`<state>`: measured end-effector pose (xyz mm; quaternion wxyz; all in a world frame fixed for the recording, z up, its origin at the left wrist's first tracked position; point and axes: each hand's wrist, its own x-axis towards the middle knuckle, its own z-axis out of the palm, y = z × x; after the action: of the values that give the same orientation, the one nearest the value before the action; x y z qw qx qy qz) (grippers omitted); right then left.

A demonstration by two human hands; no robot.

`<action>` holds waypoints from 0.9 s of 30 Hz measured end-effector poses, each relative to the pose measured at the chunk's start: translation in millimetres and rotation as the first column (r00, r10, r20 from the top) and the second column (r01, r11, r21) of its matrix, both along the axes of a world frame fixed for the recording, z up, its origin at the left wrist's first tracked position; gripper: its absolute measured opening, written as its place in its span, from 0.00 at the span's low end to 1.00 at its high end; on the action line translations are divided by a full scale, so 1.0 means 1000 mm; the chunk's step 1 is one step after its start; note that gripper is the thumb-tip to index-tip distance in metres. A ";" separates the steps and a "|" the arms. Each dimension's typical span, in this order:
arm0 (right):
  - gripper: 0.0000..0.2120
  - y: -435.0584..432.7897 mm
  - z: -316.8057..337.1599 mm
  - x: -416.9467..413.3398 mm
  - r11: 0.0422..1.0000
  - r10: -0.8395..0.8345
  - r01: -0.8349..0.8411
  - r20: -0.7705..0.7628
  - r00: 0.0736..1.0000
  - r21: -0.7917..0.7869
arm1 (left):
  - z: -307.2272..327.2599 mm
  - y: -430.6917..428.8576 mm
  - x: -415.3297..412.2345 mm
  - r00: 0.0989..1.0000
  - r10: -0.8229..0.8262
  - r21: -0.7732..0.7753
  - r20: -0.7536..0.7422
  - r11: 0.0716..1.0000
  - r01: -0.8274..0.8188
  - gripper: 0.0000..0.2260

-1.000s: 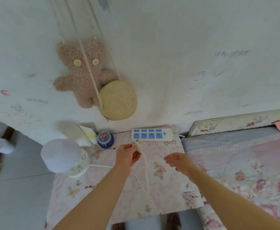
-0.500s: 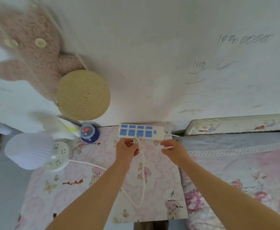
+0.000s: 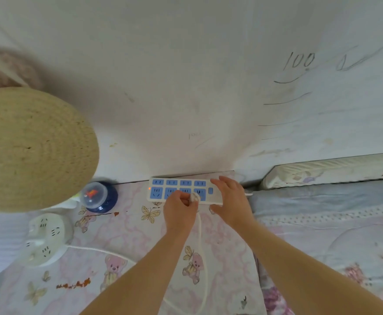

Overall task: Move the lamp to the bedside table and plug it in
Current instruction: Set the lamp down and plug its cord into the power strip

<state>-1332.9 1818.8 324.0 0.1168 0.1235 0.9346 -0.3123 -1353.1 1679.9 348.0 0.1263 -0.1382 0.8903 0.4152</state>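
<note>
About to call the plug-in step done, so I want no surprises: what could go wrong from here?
1. The power strip shows a lit red indicator, so it is probably live; fingers near the prongs are a hazard.
2. The left hand hides the plug, so full seating cannot be confirmed.
3. The cord loops loosely across the bedside table to the lamp; a snag could tug it.

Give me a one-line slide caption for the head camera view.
Left hand presses the lamp plug into the power strip while right hand steadies it.
</note>
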 end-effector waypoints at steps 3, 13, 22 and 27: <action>0.35 0.001 -0.008 -0.010 1.000 0.006 -0.006 0.030 1.000 0.016 | -0.005 0.008 -0.005 0.995 -0.077 -0.092 -0.057 0.993 0.071 0.04; 0.33 0.009 -0.010 -0.016 0.997 0.029 -0.033 0.044 0.999 0.074 | -0.004 0.010 -0.007 0.972 -0.210 -0.253 -0.103 0.951 0.179 0.02; 0.33 0.012 -0.006 -0.020 0.993 0.067 -0.073 0.060 0.996 0.098 | -0.003 -0.002 -0.013 0.994 -0.113 -0.085 0.007 0.990 0.114 0.02; 0.33 0.013 -0.006 -0.020 0.992 0.067 -0.073 0.064 0.996 0.104 | 0.000 0.001 -0.017 0.991 -0.132 -0.123 0.004 0.984 0.132 0.05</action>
<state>-1352.9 1831.4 318.2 0.1491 0.1061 0.9497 -0.2540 -1370.3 1680.6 347.9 0.1430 -0.0855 0.9216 0.3504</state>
